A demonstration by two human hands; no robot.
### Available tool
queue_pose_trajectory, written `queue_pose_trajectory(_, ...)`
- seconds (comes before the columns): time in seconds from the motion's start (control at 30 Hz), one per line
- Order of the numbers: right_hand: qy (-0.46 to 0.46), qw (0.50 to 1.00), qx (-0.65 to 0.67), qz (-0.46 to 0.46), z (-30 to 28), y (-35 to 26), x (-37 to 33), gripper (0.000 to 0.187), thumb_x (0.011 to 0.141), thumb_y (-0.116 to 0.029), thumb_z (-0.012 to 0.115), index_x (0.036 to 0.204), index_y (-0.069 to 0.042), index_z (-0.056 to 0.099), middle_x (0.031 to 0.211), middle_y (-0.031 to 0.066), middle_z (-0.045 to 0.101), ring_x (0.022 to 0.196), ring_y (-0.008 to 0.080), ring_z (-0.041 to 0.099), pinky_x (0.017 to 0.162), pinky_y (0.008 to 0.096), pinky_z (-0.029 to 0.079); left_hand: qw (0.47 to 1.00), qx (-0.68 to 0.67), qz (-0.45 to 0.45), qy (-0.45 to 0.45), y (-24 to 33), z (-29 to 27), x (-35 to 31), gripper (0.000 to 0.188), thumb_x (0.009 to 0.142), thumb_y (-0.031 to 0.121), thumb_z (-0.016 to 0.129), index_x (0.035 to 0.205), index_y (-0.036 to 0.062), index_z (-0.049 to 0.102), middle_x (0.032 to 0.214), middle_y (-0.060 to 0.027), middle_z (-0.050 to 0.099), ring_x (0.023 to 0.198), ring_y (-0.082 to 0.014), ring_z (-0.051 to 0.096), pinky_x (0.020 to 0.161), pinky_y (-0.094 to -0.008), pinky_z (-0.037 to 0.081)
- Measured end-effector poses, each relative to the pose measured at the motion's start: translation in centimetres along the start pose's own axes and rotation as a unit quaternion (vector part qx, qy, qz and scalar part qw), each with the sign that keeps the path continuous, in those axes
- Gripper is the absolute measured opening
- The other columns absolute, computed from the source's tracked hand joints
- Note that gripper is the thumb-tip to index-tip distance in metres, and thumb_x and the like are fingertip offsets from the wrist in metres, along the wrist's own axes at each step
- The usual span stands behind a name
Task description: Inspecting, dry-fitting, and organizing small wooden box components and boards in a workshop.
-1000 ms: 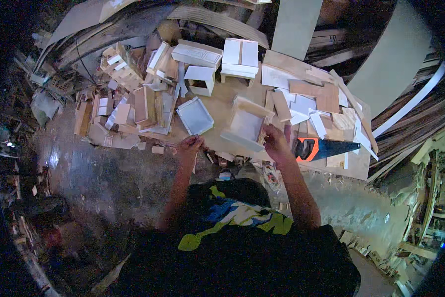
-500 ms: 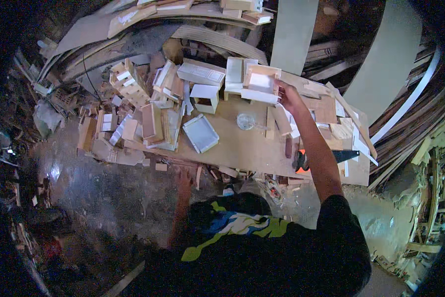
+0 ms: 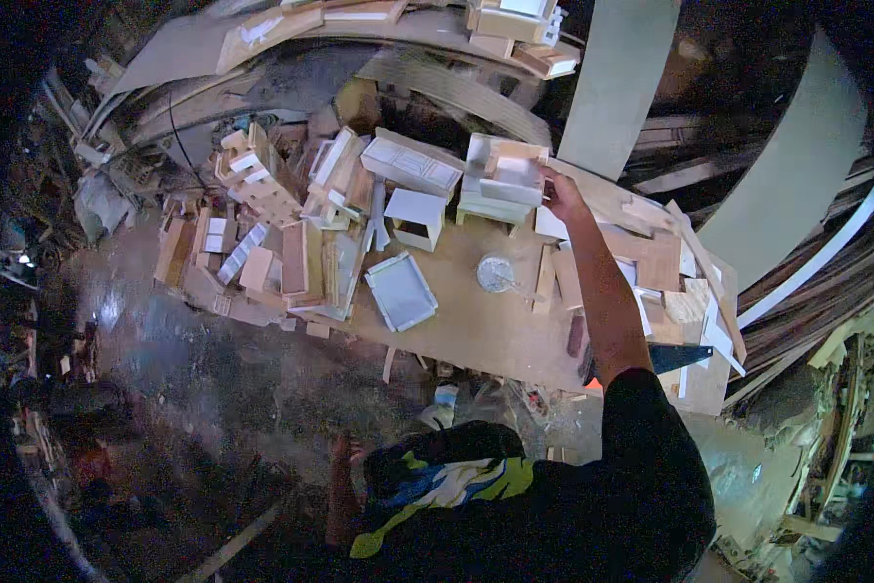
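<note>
My right hand (image 3: 564, 196) reaches to the back of the worktable. Its fingers are closed on the right edge of a small open wooden box (image 3: 514, 169) with a white inside and front. That box rests on top of a white miniature cabinet (image 3: 495, 207). Down by my body is my left hand (image 3: 343, 455), dim and blurred, with its fingers not made out. Left of the box lies a white panelled piece (image 3: 411, 160), and below that stands a white open cube (image 3: 415, 216). A shallow white tray (image 3: 402, 291) lies flat nearer to me.
A clear round tub (image 3: 496, 273) with white contents stands mid-table (image 3: 466, 335). Wooden boxes (image 3: 303, 260) crowd the left side. Boards and offcuts (image 3: 651, 260) lie on the right, with a handsaw (image 3: 680, 357) at the front edge. Tall pale sheets (image 3: 619, 83) lean behind.
The small wooden box has moved left, from overhanging the white cabinet's right side to sitting over it, with my right hand still at its edge. My left hand has dropped back towards my body.
</note>
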State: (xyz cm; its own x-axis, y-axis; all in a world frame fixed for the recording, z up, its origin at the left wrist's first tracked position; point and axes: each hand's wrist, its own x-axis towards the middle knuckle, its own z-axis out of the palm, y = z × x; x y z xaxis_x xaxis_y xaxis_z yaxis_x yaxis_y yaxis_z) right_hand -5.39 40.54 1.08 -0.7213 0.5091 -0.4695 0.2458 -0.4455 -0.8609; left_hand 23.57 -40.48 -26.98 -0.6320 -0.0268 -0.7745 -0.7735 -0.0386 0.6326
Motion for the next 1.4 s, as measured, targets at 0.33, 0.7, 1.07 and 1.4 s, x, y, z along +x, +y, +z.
queue_pose_trajectory(0.33, -0.008, 1.000, 0.011, -0.008, 0.1, 0.3, 0.4, 0.034, 0.072, -0.031, 0.063, 0.096, -0.007, 0.056, 0.083, 0.0052, 0.057, 0.076, 0.0176, 0.052, 0.069, 0.0327, 0.041, 0.992, -0.017, 0.009, -0.127, 0.0, 1.1, -6.3, 0.034, 0.082, 0.039, 0.049, 0.075, 0.0058, 0.054, 0.077, -0.0087, 0.058, 0.051, -0.0225, 0.055, 0.043, -0.0330, 0.044)
queue_pose_trajectory(0.7, 0.017, 0.999, -0.003, -0.033, 1.1, -0.2, -1.4, 0.036, 0.071, -0.032, 0.063, 0.096, -0.007, 0.057, 0.081, 0.0049, 0.057, 0.076, 0.0179, 0.051, 0.072, 0.0352, 0.040, 0.712, -0.484, -0.216, -0.460, 7.3, 10.6, 7.4, 0.037, 0.080, 0.037, 0.052, 0.098, 0.0034, 0.054, 0.096, -0.0159, 0.057, 0.070, -0.0280, 0.061, 0.056, -0.0446, 0.051)
queue_pose_trajectory(1.07, 0.047, 0.999, -0.004, -0.001, 2.0, 0.5, 0.7, 0.028, 0.071, -0.029, 0.058, 0.088, -0.008, 0.057, 0.078, 0.0042, 0.056, 0.073, 0.0170, 0.050, 0.070, 0.0371, 0.039, 0.796, -0.357, -0.095, -0.479, 3.0, 5.5, 7.2, 0.041, 0.080, 0.042, 0.049, 0.098, 0.0049, 0.053, 0.098, -0.0154, 0.053, 0.075, -0.0289, 0.054, 0.058, -0.0409, 0.046)
queue_pose_trajectory(1.4, 0.059, 0.998, -0.016, -0.033, -1.8, 1.0, 0.3, 0.027, 0.071, -0.020, 0.059, 0.095, -0.006, 0.057, 0.084, 0.0068, 0.057, 0.079, 0.0193, 0.053, 0.072, 0.0388, 0.041, 0.712, -0.369, -0.261, -0.537, 1.9, 2.0, -0.9, 0.041, 0.082, 0.041, 0.046, 0.102, 0.0063, 0.052, 0.097, -0.0148, 0.049, 0.076, -0.0271, 0.049, 0.061, -0.0370, 0.043)
